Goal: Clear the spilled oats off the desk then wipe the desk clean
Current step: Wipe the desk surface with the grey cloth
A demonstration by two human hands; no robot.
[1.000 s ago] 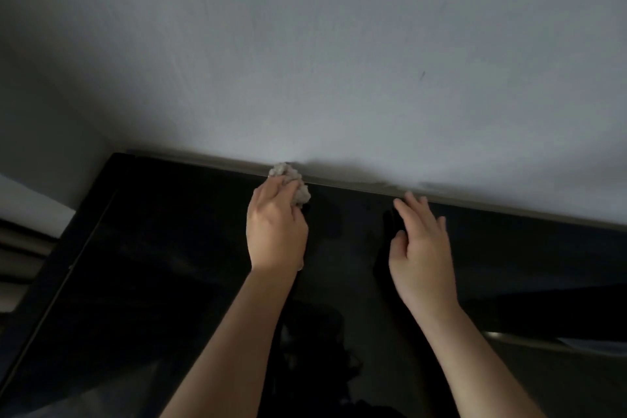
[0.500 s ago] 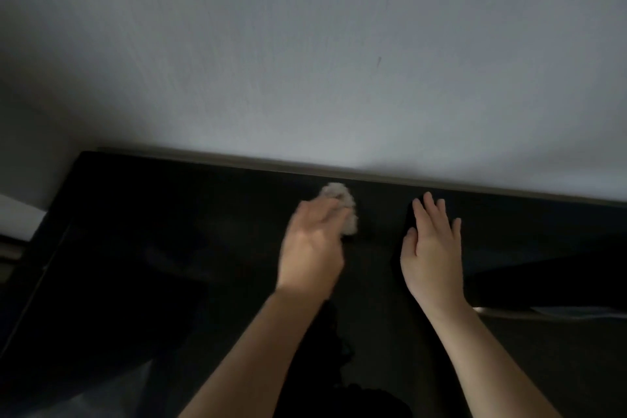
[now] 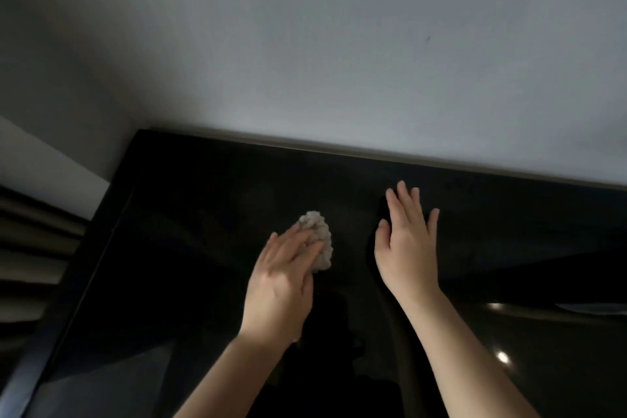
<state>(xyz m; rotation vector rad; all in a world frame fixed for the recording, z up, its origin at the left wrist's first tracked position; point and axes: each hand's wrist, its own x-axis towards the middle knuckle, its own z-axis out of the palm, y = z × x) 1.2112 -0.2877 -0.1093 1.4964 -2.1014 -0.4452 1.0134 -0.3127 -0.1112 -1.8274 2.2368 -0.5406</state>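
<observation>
A pale grey wall (image 3: pixel 339 44) stands behind a glossy black tabletop (image 3: pixel 203 214), and the light is quite dim. My left hand (image 3: pixel 281 285) lies on a small crumpled pale wad (image 3: pixel 319 241), which looks like a cloth or a tissue. The fingers are almost straight on top of it and press it down on the tabletop; the thumb I cannot see. My right hand (image 3: pixel 407 248) rests flat just beside it, fingers spread, holding nothing.

One second ago the wad was at the back edge, touching the line where the tabletop meets the wall. Now it is nearer to me, well away from that edge, so I have drawn one stroke from the wall toward myself.

I see no oats on the dark surface, although small flakes could hide in this light. I judge the clearing is done and the wiping is in progress, with the left part of the tabletop probably remaining.
</observation>
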